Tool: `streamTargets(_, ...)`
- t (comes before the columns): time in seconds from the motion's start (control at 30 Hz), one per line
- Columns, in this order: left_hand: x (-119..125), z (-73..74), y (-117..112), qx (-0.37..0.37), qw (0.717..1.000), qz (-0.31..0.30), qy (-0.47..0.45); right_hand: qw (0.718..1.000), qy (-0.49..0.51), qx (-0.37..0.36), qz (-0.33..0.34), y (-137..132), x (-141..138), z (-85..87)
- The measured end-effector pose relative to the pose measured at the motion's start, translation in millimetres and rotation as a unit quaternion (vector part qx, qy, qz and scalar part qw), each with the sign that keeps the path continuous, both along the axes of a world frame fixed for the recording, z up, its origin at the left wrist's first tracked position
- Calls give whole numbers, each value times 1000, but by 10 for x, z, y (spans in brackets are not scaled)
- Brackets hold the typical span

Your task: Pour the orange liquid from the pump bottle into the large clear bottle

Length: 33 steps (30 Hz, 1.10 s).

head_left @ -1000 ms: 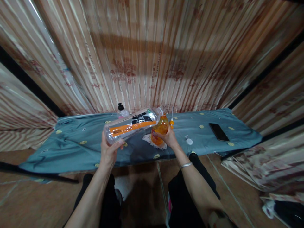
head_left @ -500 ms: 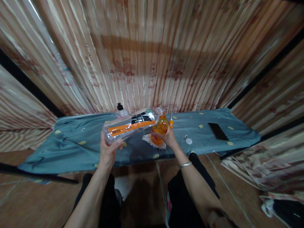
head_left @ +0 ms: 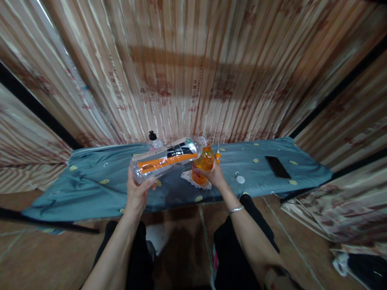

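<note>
My left hand point(head_left: 139, 189) is closed around the base of a large clear plastic bottle point(head_left: 165, 158) with an orange, black and silver label. That bottle is tipped nearly flat, its mouth to the right, at the opening of an orange see-through bottle point(head_left: 206, 161). Whether liquid is flowing between them I cannot tell. Around the orange bottle's right side are the fingers of my right hand point(head_left: 214, 175), holding it upright. Beneath the orange bottle lies a white cloth point(head_left: 188, 175). An orange pump top with a clear tube point(head_left: 217, 155) rests just behind my right hand.
A teal patterned cloth point(head_left: 90, 177) covers the long narrow surface. On it lie a white cap point(head_left: 240, 179) and a black phone point(head_left: 277, 167) to the right. A small bottle with a black top point(head_left: 153, 139) stands behind the clear bottle. Striped curtains point(head_left: 181, 80) hang close behind.
</note>
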<state>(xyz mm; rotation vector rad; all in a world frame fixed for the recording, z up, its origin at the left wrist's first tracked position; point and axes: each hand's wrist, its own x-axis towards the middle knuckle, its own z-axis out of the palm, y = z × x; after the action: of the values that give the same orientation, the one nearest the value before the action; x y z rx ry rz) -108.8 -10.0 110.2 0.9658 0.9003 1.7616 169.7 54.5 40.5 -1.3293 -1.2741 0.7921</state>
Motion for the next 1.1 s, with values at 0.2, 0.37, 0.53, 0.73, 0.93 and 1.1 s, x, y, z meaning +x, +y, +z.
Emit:
streamTargets(0.2, 8, 23, 1, -15, 1000, 5, -13, 1000, -5, -8, 3, 1, 7, 1)
streamTargets(0.37, -6, 8, 3, -12, 1000, -1, 0, 1000, -12, -7, 1, -28, -12, 47)
streamTargets(0.53, 0, -2, 7, 2, 1000, 0, 2, 1000, -3, -12, -7, -34, -30, 66)
streamTargets(0.73, 1, -1, 5, -4, 1000, 1, 3, 1000, -7, -2, -2, -23, -13, 51)
streamTargets(0.93, -22, -26, 9, -10, 1000, -2, 11, 1000, -7, 2, 0, -4, -2, 12)
streamTargets(1.1, -18, -39, 23, 2, 1000, 2, 9, 1000, -8, -8, -6, -27, -17, 65)
